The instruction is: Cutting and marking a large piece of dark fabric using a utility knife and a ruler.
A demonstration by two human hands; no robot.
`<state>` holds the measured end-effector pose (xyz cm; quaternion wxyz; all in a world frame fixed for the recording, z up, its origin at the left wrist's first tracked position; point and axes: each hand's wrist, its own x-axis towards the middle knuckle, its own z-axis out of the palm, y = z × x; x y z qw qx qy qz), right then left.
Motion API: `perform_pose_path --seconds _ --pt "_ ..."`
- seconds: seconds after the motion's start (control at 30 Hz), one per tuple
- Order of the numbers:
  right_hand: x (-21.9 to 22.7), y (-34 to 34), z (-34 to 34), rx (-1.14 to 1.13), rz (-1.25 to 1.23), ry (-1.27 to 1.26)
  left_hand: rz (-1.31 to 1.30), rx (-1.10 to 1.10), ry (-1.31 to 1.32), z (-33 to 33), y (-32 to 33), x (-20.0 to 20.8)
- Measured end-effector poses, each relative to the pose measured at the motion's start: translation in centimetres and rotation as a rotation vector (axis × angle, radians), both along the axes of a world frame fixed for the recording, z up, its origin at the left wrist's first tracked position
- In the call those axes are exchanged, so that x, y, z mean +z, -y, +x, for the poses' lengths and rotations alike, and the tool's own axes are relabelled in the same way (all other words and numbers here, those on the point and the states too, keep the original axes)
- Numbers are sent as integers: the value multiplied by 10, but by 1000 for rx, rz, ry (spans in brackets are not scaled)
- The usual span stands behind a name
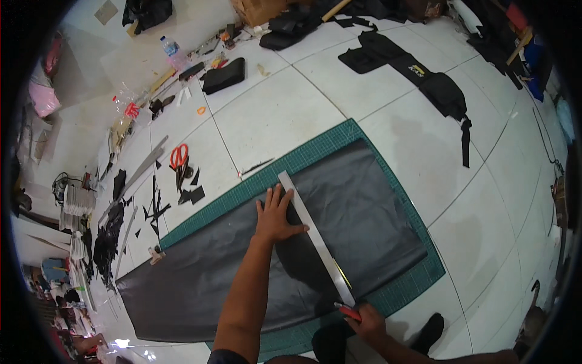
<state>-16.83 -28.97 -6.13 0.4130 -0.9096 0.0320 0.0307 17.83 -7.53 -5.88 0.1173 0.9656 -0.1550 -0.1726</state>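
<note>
A sheet of black leather-like material lies over a green cutting mat on the floor. Across the sheet runs a long metal ruler, slanting from its far edge to its near edge. My left hand is open, fingers spread flat on the sheet, with the fingertips and thumb at the ruler's left edge. Closed around a red utility knife, my right hand is at the ruler's near end. A thin yellow strip shows along the ruler's right edge. The blade tip is too small to make out.
Orange-handled scissors and black scraps lie left of the mat. A clip sits at the sheet's far left edge. Beyond are a black pouch, a plastic bottle and a strapped black fabric piece.
</note>
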Motion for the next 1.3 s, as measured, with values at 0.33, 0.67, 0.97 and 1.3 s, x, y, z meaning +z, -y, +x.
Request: perform_pose_path --seconds 0.33,0.67,0.97,1.3 --pt "13 23 81 -219 8 -190 -217 51 198 -96 -2 -7" --pt "7 -5 99 -66 -173 -184 -272 13 66 -166 7 -5" --pt "3 13 100 -56 -174 -114 -177 -66 101 -126 9 -13" --pt "13 17 140 -274 -176 -298 -179 -34 72 -124 15 -8"
